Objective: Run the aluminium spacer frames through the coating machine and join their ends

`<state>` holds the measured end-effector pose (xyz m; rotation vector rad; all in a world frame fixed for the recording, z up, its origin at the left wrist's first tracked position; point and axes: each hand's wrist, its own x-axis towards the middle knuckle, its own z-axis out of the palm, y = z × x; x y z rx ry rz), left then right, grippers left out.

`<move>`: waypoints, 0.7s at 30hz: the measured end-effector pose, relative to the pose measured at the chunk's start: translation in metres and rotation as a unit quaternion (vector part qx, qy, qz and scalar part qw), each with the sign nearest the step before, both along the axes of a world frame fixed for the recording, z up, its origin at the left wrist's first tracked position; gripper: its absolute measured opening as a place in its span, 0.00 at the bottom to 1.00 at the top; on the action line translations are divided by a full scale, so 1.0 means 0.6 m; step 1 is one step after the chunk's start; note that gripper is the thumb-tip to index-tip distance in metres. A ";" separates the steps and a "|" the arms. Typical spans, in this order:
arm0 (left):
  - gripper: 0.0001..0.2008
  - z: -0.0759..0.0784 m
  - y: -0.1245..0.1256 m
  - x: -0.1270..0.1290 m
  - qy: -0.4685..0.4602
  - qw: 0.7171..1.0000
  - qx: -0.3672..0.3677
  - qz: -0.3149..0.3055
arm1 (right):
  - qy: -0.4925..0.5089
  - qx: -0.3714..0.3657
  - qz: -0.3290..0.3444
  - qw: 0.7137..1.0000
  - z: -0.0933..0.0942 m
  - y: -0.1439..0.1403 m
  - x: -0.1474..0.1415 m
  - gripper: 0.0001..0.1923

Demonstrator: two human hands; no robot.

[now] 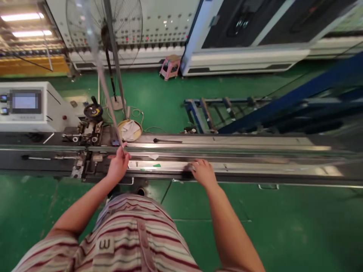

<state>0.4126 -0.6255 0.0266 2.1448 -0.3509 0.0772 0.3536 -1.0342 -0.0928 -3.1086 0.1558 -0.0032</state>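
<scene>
My left hand [118, 165] is over the long machine bed [249, 166], its fingers pinched on the lower end of a long, thin, pale strip [104, 85]. From there the strip rises to the top edge of the view, blurred higher up. Farther right, my right hand [203, 172] is low over the front rail with fingers curled. A dark, blurred thing [186, 172] is at its fingertips, too smeared to name. Between the hands, a green scrap [157, 165] and a white scrap [154, 156] lie on the metal.
A clamp mechanism with a black handwheel [93, 110] stands at left, beside a control box [25, 105] with a screen. Behind the bed are a round tray [138, 133] holding white pieces, a standing fan [105, 36], a pink stool [170, 68] and a blue frame [198, 115].
</scene>
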 end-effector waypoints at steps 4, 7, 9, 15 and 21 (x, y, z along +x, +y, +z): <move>0.29 0.012 -0.020 -0.013 -0.003 0.999 -0.040 0.020 | 0.043 0.006 0.038 0.998 -0.058 -0.116 -0.022 0.14; 0.29 0.034 -0.035 -0.018 -0.017 0.998 -0.047 0.028 | 0.025 0.024 0.084 0.996 -0.070 -0.152 -0.021 0.11; 0.29 0.050 -0.048 -0.013 -0.030 0.998 -0.048 0.030 | -0.015 0.022 0.092 0.995 -0.064 -0.171 -0.022 0.12; 0.29 0.077 -0.114 0.042 -0.072 0.996 -0.054 0.015 | -0.119 -0.023 0.007 0.993 -0.013 -0.235 0.005 0.16; 0.27 0.065 -0.179 0.090 -0.094 0.994 -0.056 0.025 | -0.117 -0.053 -0.055 0.990 -0.016 -0.274 0.062 0.16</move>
